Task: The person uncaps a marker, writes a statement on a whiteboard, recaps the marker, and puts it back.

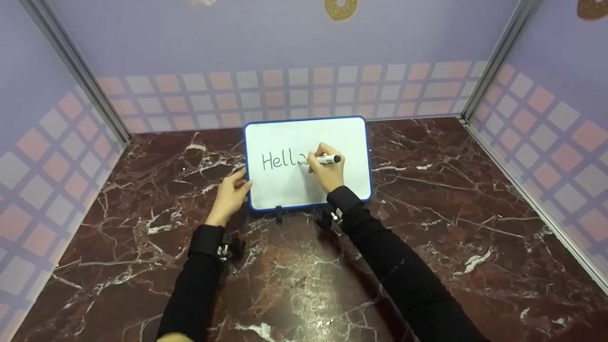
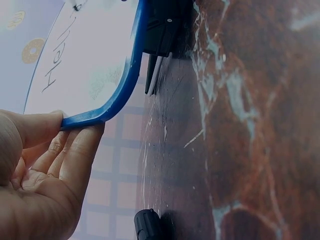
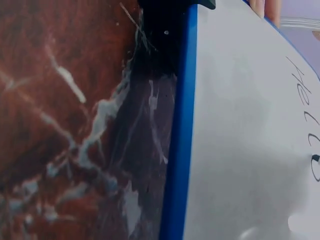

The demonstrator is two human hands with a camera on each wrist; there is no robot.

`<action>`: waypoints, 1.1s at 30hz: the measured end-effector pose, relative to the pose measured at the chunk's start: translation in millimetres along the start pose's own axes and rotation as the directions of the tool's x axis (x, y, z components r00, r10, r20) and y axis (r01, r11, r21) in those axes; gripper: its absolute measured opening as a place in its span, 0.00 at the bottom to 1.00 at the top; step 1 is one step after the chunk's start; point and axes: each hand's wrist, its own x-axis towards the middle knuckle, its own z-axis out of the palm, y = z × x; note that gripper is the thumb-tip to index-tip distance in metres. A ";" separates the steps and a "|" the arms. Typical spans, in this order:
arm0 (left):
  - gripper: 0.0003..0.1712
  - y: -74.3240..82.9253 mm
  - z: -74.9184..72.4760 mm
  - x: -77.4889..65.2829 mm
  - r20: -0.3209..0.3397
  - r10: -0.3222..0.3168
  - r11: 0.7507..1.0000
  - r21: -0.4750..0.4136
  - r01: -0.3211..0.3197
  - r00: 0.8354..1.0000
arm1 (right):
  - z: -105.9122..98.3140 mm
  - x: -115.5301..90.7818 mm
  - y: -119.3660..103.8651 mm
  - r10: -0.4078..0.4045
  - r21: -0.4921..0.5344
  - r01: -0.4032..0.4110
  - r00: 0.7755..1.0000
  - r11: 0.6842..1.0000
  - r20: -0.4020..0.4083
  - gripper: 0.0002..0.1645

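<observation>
A white whiteboard [image 1: 294,137] with a blue frame stands upright on the marble table [image 1: 451,199], with "Hell" and part of another letter written on it. My right hand [image 1: 323,167] grips a black-capped marker [image 1: 327,159], its tip on the board just right of the letters. My left hand [image 1: 242,184] holds the board's lower left edge. In the left wrist view, the left hand [image 2: 70,139] pinches the blue frame [image 2: 120,95] between thumb and fingers. The right wrist view shows the frame [image 3: 177,150], the white surface and the writing [image 3: 306,105]; the right hand itself is out of view there.
A black clip stand [image 1: 279,213] props the board at its bottom edge and also shows as the clip stand [image 2: 162,30]. A small black round object [image 2: 147,226] lies on the table. Tiled walls [image 1: 71,142] close in the left, back and right sides.
</observation>
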 end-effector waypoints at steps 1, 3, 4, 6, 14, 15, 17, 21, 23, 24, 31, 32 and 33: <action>0.30 -0.2 -0.2 0.0 0.000 0.000 1.000 -0.001 0.000 1.000 | 0.6 0.0 -3.6 0.001 0.008 -0.001 1.000 1.000 -0.002 0.16; 0.30 -0.5 -0.4 0.1 -0.001 0.001 1.000 -0.003 -0.001 1.000 | 0.6 0.7 -10.9 0.004 0.021 -0.004 1.000 1.000 -0.016 0.16; 0.29 -0.6 0.0 0.2 0.001 0.003 1.000 -0.006 -0.003 1.000 | -0.4 1.3 -13.7 0.004 0.028 -0.003 1.000 1.000 -0.028 0.16; 0.29 -0.5 0.3 -0.1 0.001 0.001 1.000 -0.007 -0.001 1.000 | -3.6 2.9 -17.7 0.008 0.050 -0.005 0.998 0.999 -0.060 0.18; 0.29 -1.5 -0.2 0.0 0.009 0.010 1.000 0.006 -0.010 1.000 | -24.6 11.2 -15.5 0.039 0.080 -0.028 0.990 0.996 -0.139 0.24; 0.29 -1.3 -0.2 -0.1 0.009 0.006 1.000 0.004 -0.006 1.000 | -27.3 11.8 -15.0 0.049 0.070 -0.039 0.989 0.997 -0.139 0.24; 0.29 -1.5 -0.2 -0.4 0.007 -0.001 1.000 0.001 0.001 1.000 | -32.2 12.7 -12.5 0.065 0.065 -0.057 0.989 0.996 -0.130 0.23; 0.29 -2.3 -0.3 -0.6 0.008 -0.003 1.000 -0.004 0.003 1.000 | -37.4 14.9 -3.5 0.083 0.052 -0.077 0.989 0.996 -0.122 0.21; 0.29 -2.4 -0.4 -0.4 0.005 0.001 1.000 -0.006 -0.001 1.000 | -37.5 16.6 4.0 0.083 0.047 -0.078 0.989 0.996 -0.123 0.21; 0.29 -2.3 -0.3 -0.2 0.005 0.002 1.000 -0.005 -0.002 1.000 | -37.1 17.2 7.4 0.082 0.042 -0.077 0.989 0.996 -0.123 0.20; 0.30 -3.5 -1.1 1.4 0.007 0.006 1.000 -0.001 -0.006 1.000 | -32.4 17.5 21.9 0.080 0.022 -0.079 0.993 0.997 -0.084 0.19; 0.30 -3.8 -1.2 1.6 0.006 0.006 1.000 -0.001 -0.006 1.000 | -32.1 17.3 22.3 0.081 0.018 -0.079 0.993 0.997 -0.081 0.19; 0.30 -3.8 -1.2 1.7 0.005 0.005 1.000 -0.004 -0.005 1.000 | -32.0 17.2 22.5 0.080 0.009 -0.079 0.994 0.997 -0.080 0.19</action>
